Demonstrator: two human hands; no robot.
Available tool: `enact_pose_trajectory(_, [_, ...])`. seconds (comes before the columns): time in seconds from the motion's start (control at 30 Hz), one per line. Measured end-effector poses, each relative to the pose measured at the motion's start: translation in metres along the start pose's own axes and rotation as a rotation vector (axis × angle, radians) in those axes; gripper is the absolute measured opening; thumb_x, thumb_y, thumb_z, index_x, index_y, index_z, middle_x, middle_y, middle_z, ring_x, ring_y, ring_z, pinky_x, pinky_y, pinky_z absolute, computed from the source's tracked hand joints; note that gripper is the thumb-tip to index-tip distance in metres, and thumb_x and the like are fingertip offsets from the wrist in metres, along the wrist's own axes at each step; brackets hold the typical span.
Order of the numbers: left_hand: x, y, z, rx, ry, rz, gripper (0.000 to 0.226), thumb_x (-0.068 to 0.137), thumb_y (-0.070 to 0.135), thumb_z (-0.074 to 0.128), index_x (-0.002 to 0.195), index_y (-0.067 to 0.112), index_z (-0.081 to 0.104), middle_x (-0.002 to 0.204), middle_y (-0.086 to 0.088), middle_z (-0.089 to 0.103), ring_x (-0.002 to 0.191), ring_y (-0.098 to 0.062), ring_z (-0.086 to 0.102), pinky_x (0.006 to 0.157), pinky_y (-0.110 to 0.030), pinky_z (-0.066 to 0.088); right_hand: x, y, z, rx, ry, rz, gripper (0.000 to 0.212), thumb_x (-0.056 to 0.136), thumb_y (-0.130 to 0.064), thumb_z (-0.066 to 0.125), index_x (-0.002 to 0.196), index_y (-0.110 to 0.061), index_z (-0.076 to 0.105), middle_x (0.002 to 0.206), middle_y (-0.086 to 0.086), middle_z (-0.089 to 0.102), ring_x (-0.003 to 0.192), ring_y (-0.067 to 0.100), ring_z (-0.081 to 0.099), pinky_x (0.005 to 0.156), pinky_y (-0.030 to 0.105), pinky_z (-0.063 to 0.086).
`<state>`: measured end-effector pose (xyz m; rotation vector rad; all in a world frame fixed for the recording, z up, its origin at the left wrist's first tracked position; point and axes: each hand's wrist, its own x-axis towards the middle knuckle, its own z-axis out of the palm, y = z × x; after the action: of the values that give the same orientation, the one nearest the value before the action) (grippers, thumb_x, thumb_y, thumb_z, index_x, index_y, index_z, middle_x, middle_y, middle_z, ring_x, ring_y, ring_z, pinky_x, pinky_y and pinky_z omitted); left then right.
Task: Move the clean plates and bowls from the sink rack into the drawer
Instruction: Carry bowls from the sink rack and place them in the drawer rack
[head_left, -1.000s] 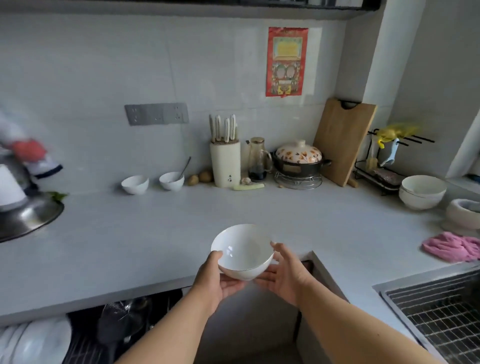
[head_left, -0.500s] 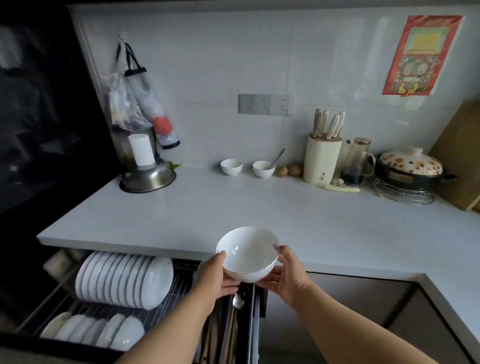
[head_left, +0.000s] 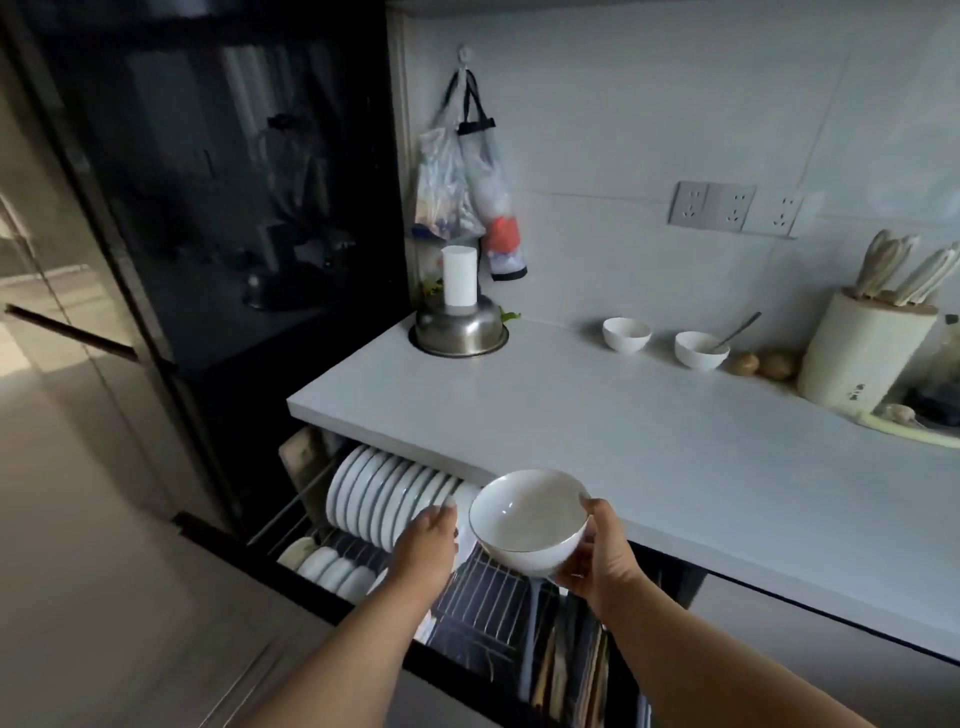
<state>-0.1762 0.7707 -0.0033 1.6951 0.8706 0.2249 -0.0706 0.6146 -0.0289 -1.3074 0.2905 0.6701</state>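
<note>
While the right hand (head_left: 597, 558) grips a white glazed bowl (head_left: 530, 519) above the open wire-rack drawer (head_left: 483, 587)

The left hand (head_left: 428, 543) touches the row of upright white plates (head_left: 387, 499) there; whether it grips one is unclear.

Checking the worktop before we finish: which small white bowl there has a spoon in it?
The right-hand small bowl, nearer the knife block; the left one holds none.

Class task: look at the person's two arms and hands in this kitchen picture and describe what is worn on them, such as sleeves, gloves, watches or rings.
Both forearms are bare as far as the frame shows: no sleeves reach into view. The left hand and the right hand wear no gloves. No watch, bracelet or ring shows on either wrist or on the fingers that can be seen.
</note>
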Motion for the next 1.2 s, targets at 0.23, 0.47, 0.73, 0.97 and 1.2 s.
enact_pose_trajectory(0.23, [0.019,-0.048,-0.068,0.385,0.173,-0.017,0.054,0.101,0.037,0.035,0.149,0.014,0.027,0.157,-0.015,0.023,0.144,-0.031,0.021,0.116,-0.042,0.020,0.010,0.023,0.070,-0.099,-0.026,0.050,0.045,0.091,-0.042,0.052,0.123,-0.011,0.046,0.104,0.017,0.057,0.079,0.029,0.056,0.056,0.032,0.047])
enact_pose_trajectory(0.47, [0.030,-0.084,-0.097,0.559,0.203,-0.173,0.072,0.094,0.065,0.025,0.154,0.029,0.008,0.162,-0.003,-0.014,0.147,-0.019,-0.018,0.118,-0.048,-0.006,0.049,0.044,0.106,-0.280,-0.069,0.101,0.044,0.090,-0.045,0.052,0.118,-0.010,0.049,0.097,0.016,0.058,0.079,0.028,0.059,0.058,0.032,0.050])
enact_pose_trajectory(0.73, [0.054,-0.100,-0.094,0.666,0.217,-0.218,0.075,0.094,0.065,0.024,0.154,0.031,-0.007,0.158,-0.005,-0.025,0.144,-0.020,-0.027,0.117,-0.050,-0.010,0.108,0.059,0.123,-0.677,-0.092,0.134,0.051,0.087,-0.053,0.052,0.113,-0.009,0.053,0.102,0.018,0.061,0.090,0.036,0.065,0.054,0.031,0.053])
enact_pose_trajectory(0.97, [0.064,-0.123,-0.073,0.708,0.150,-0.233,0.077,0.093,0.067,0.022,0.152,0.031,-0.012,0.158,-0.006,-0.027,0.143,-0.021,-0.028,0.116,-0.052,-0.014,0.132,0.078,0.106,-0.914,-0.047,0.178,0.063,0.083,-0.055,0.057,0.122,-0.007,0.048,0.111,0.019,0.059,0.094,0.036,0.062,0.066,0.036,0.055])
enact_pose_trajectory(1.2, [0.082,-0.137,-0.073,0.797,0.164,-0.141,0.076,0.093,0.066,0.022,0.153,0.032,-0.011,0.159,-0.005,-0.023,0.143,-0.020,-0.029,0.112,-0.051,-0.018,0.136,0.099,0.095,-1.094,-0.022,0.185,0.075,0.069,-0.057,0.063,0.123,-0.006,0.052,0.099,0.012,0.064,0.090,0.029,0.063,0.088,0.042,0.054])
